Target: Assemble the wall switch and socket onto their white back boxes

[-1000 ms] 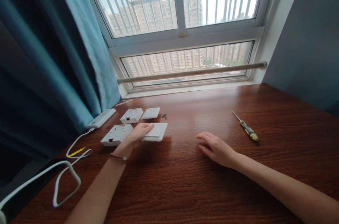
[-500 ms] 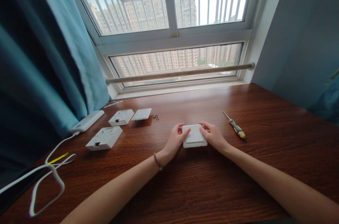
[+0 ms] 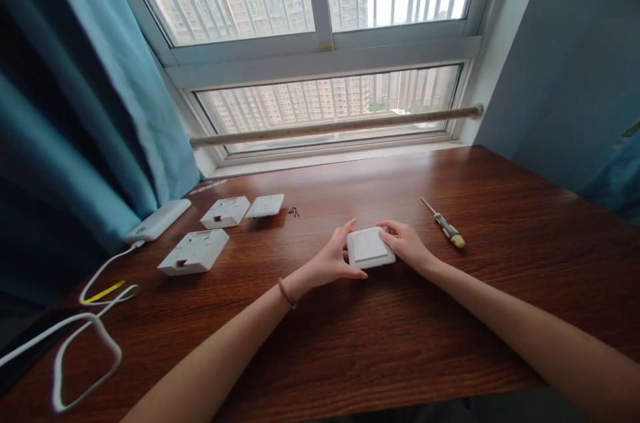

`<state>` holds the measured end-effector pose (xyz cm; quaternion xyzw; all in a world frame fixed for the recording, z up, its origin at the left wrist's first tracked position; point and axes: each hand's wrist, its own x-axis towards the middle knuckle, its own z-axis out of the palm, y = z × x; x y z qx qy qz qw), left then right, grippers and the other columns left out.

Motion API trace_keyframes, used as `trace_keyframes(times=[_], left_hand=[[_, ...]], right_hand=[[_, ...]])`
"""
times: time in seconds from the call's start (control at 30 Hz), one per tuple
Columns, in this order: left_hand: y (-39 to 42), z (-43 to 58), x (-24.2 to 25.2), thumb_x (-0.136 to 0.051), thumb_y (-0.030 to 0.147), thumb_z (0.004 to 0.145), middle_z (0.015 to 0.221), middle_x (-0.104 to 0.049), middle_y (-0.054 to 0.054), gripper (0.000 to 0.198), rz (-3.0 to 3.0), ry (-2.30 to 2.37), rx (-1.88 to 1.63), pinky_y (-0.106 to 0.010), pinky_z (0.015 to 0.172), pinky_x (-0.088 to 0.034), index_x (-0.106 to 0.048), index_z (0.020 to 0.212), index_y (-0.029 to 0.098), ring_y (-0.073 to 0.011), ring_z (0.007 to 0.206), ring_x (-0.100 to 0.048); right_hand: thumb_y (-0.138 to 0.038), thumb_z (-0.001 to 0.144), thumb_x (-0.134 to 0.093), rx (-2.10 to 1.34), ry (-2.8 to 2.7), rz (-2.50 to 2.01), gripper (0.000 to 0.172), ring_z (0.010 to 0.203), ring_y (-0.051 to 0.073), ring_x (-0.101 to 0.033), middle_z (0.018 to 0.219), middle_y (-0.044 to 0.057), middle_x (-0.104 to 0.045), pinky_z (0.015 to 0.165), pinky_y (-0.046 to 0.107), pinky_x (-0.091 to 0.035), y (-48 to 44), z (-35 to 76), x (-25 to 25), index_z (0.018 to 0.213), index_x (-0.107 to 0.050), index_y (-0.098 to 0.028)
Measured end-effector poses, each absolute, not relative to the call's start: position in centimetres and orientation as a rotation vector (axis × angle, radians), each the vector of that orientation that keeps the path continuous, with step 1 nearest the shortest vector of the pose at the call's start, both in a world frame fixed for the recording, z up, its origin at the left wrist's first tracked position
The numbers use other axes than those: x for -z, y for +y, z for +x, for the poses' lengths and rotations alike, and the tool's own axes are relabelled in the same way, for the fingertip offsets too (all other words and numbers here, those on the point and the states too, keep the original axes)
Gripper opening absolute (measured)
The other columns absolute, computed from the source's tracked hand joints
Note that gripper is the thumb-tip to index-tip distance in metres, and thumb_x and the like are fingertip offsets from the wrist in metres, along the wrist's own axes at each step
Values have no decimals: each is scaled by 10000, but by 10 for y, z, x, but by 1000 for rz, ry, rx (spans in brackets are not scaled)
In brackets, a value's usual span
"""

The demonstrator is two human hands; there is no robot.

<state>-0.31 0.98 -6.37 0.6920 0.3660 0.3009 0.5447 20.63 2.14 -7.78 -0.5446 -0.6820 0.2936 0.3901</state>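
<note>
One white switch panel (image 3: 370, 246) sits between the left hand (image 3: 336, 262) and the right hand (image 3: 409, 250), over the near middle of the worktop (image 3: 450, 323); cannot tell whether its underside touches the wood. Face up, slightly tilted.

Right: thumb on the face near the far right corner, other fingers behind that edge, holding it. Left: thumb and forefinger spread wide around the left edge, thumb tip just by the near edge; grip underneath hidden.

Step in hand, as I judge it: handling and adjusting the panel between both hands. Next move calls for the right fingers to stay firm until the left ones close on the edge; a loose left hold could let it tip.

Around: two white boxes, near box (image 3: 193, 253) and far box (image 3: 225, 212), well to the left; socket plate (image 3: 265, 206) just right of the far one; small screws (image 3: 294, 212) beside that. Screwdriver (image 3: 444, 223) lies to the right, tip pointing windowward.
</note>
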Motion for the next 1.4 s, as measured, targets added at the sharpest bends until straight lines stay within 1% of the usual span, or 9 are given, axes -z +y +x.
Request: trace_keyframes(times=[0.17,0.27,0.4,0.47,0.53,0.67,1.0,1.17,1.4], left_hand=[[5,-2,66,-770,221,563,1303,-331,-143,1015,1841,917,-762,-392,856,-465,-186,1393,240,-290,1116,-462],[4,-2,66,-763,220,565,1292,-353,-144,993,1911,921,-788,-369,829,-467,-207,1388,225,-278,1080,-476],[3,-2,66,-758,225,570,1296,-366,-137,982,1914,896,-818,-360,829,-461,-211,1386,237,-272,1069,-484],[2,-2,66,-752,237,577,1302,-370,-142,983,1908,897,-807,-365,836,-459,-200,1390,230,-280,1078,-481],[1,-1,67,-752,238,572,1304,-373,-148,1003,1916,913,-792,-369,841,-458,-179,1395,218,-282,1073,-483],[-1,2,68,-748,232,568,1283,-386,-142,1001,1909,982,-820,-371,851,-454,-179,1390,209,-268,1046,-496],[-1,3,74,-768,278,567,1267,-394,-141,981,1865,1009,-831,-352,772,-490,-201,1364,209,-205,891,-546],[1,2,71,-777,304,584,1264,-402,-141,974,1724,913,-888,-373,829,-483,-178,1348,221,-234,979,-557],[1,4,67,-776,270,587,1163,-466,-95,870,1477,842,-1071,-378,910,-440,-269,1293,242,-223,1032,-541]], right_hand=[[-302,800,-493,-723,-1823,-1395,285,688,190,-583,759,63,-635,675,328,-467,20,209,72,970,-643,-129],[-344,793,-542,-661,-1898,-1337,312,834,217,-590,989,117,-603,772,363,-468,18,212,62,1007,-626,-133],[-401,708,-674,-626,-2235,-939,636,1186,256,-420,1281,137,-432,988,398,-354,13,219,51,1255,-452,-165],[-407,635,-739,-680,-2350,-813,829,1222,272,-375,1306,133,-410,1018,425,-314,12,221,51,1331,-347,-186],[-361,596,-767,-700,-2368,-805,900,1220,286,-371,1312,139,-401,1012,442,-314,11,222,54,1351,-307,-192],[-249,610,-735,-695,-2323,-847,857,1204,290,-397,1303,153,-412,999,443,-326,11,220,61,1346,-302,-173],[-384,617,-756,-835,-2258,-851,891,1199,271,-421,1319,138,-425,1008,416,-335,13,223,62,1353,-297,-179],[-378,674,-714,-922,-2181,-895,804,1158,262,-461,1280,129,-466,977,407,-366,11,219,61,1341,-311,-180],[-385,752,-631,-1042,-1974,-963,612,1074,237,-522,1154,104,-554,935,394,-394,0,204,55,1258,-357,-177]])
